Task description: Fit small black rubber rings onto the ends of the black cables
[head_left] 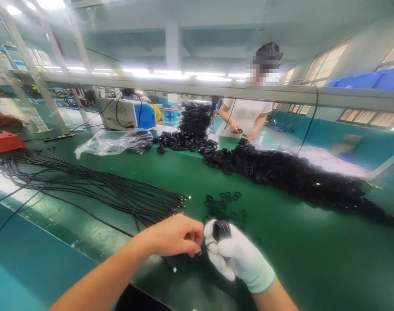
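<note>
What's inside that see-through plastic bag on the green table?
Inside the plastic bag sits a dark bundle, probably black cables like the loose cables nearby. The crinkled, shiny plastic hides exactly what it is.

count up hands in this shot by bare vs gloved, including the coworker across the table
bare hands: 3, the person's left hand and the co-worker's two hands
gloved hands: 1, the person's right hand in a white glove, gripping a bundle of black rings
total: 4
</note>
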Demonstrator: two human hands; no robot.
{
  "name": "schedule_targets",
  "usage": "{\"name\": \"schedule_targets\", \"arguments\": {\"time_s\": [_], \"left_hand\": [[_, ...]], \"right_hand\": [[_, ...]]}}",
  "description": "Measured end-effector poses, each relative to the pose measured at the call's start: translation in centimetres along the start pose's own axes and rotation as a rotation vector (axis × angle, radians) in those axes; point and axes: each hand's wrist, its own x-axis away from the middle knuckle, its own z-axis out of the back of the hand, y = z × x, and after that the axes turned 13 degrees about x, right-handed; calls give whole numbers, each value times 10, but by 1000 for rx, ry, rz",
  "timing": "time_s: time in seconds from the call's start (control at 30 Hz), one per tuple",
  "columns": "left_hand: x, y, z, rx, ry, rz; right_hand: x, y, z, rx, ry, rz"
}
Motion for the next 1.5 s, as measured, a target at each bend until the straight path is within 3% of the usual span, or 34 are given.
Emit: {"name": "schedule_targets", "arguments": {"time_s": [0.1, 0.2, 0.33, 0.5, 0.63, 0.7, 0.77, 0.83, 0.9, 0.97, 1.03, 1.13, 1.23, 1.37, 1.43, 1.5], "left_hand": [[3, 10, 4, -311, 10, -72], [4, 9, 4, -325, 125, -68], [0, -2, 3, -185, 227, -83], [-4, -8, -9, -116, 183, -72], [-6, -2, -19, -323, 197, 40], [-10, 1, -14, -422, 178, 83], [-15, 1, -3, -426, 70, 108], [-20, -1, 10, -313, -49, 124], [-22, -6, 15, -178, -70, 109], [-22, -12, 11, -129, -19, 78], [-19, -16, 1, -152, -10, 73], [-13, -11, -9, 0, -24, 150], [-9, 3, -6, 395, 112, 148], [-10, 14, -3, 739, 232, -3], [-10, 14, -7, 662, 307, -88], [-10, 13, -12, 393, 374, -189]], "right_hand": [[-2, -2, 0, 35, 166, -15], [-3, -9, -2, 184, 394, -67], [-8, -18, -11, 388, 336, -221], [-15, -7, -17, 511, 329, -350], [-12, 9, -17, 697, 453, -167], [-10, 12, -18, 792, 464, -85], [-11, 11, -18, 851, 468, -115], [-12, 8, -19, 886, 523, -160], [-11, 4, -18, 882, 577, -121], [-6, -2, -16, 741, 484, -84], [1, -6, -13, 488, 268, -100], [10, -7, -10, 202, 68, -62], [9, -4, -10, 107, 64, 21], [0, 3, -11, 64, 96, 86], [-3, 4, -10, 69, 125, 96], [-4, 3, -9, 113, 134, 37]]}}
